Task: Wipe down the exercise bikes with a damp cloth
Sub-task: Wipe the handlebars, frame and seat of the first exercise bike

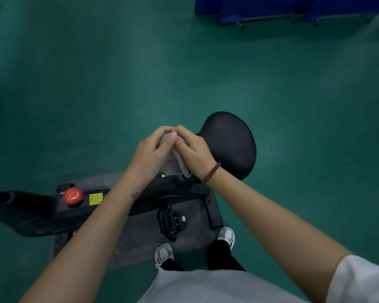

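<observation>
Over the nose of the rounded black padded saddle [230,143] I have both hands brought together. The left hand [152,147] and the right hand [195,153] are each curled round the bunched pale grey textured cloth [176,161], with their fingertips meeting above it. The cloth sits between the palms and its lower end hangs toward the black bike frame [42,213]. I cannot tell whether it touches the saddle. From how it is gathered, I judge I am folding or re-bunching it, so no wiping stroke is in hand at this moment.

What is done is hard to read. The light is dim, and neither the saddle nor the frame shows a wet sheen or streak, so I cannot say which surfaces have been covered. As I judge it, the parts that may be left are:

- the saddle top;
- the frame round the red round knob [73,195] and the yellow label [95,199];
- the black strapped pedal [172,219];
- whatever part of the bike lies past the left edge of view.

The bike stands on a scuffed grey floor mat [136,243]. Only this one bike is in view and the task names several, so I would put the job well short of finished.
</observation>
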Action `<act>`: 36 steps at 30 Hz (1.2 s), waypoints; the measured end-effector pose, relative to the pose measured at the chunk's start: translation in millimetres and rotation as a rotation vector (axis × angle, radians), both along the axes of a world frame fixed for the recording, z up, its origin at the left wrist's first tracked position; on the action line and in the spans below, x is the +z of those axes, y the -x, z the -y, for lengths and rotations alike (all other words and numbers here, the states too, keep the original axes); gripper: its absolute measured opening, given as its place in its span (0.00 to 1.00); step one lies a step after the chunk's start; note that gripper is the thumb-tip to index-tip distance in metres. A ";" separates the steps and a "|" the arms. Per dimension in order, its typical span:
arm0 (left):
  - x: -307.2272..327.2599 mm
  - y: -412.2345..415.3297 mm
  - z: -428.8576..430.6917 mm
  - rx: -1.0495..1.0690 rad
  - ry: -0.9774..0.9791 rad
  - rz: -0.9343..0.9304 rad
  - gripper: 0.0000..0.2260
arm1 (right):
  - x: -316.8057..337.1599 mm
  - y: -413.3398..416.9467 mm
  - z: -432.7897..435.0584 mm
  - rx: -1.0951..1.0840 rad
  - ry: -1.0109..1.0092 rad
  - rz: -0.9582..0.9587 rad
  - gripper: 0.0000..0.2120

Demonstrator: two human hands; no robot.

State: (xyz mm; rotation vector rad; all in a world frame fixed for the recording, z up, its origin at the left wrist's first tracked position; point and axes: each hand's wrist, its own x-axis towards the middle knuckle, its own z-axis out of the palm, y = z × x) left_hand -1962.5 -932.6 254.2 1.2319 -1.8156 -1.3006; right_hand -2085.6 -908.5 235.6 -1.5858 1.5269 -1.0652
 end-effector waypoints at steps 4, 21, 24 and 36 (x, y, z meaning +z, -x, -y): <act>2.6 6.0 -6.3 -0.088 -0.037 0.016 0.09 | 11.5 17.1 -5.5 -0.051 -0.004 0.076 0.10; -38.8 65.9 -20.9 0.260 0.402 0.785 0.22 | -49.4 154.6 25.7 -0.038 -0.119 -0.658 0.20; -50.7 83.2 -11.6 0.240 0.366 0.708 0.22 | -52.0 157.0 26.7 -0.036 -0.092 -0.642 0.20; -107.5 153.1 -76.0 0.404 0.309 0.214 0.19 | -54.7 158.5 26.2 -0.044 -0.078 -0.606 0.20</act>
